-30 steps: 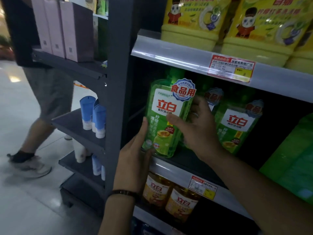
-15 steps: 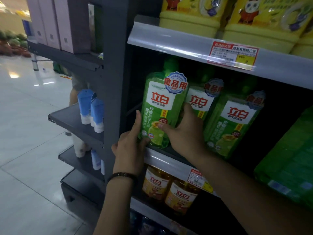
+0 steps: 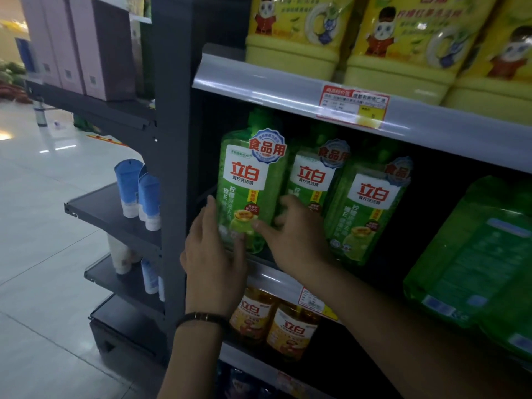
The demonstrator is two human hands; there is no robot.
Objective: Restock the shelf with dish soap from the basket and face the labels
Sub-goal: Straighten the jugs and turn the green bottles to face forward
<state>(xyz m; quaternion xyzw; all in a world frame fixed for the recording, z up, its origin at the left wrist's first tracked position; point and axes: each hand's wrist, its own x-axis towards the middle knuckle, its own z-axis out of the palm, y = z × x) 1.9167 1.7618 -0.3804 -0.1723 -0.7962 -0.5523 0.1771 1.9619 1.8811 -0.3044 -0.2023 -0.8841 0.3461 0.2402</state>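
Note:
A green dish soap bottle [image 3: 250, 182] stands at the left end of the middle shelf [image 3: 260, 272], its white and red label facing me. My left hand [image 3: 213, 254] holds its lower left side, fingers up along the side and thumb across the lower front. My right hand [image 3: 293, 237] grips its lower right side, thumb on the front, fingers curled behind. Two more green bottles [image 3: 312, 180] [image 3: 371, 203] stand to its right, labels forward. The basket is out of view.
Yellow bottles [image 3: 290, 38] fill the shelf above, orange bottles [image 3: 290, 332] the one below. Green refill packs [image 3: 475, 254] lie at the right. A dark upright post [image 3: 172, 168] borders the bottle's left. Blue tubes [image 3: 135, 191] and pink boxes [image 3: 86, 44] sit on side shelves.
The bottle has been pushed back and set upright on the shelf beside the other green bottles. Both hands slid down to its base. A person walking at the left has left the view.

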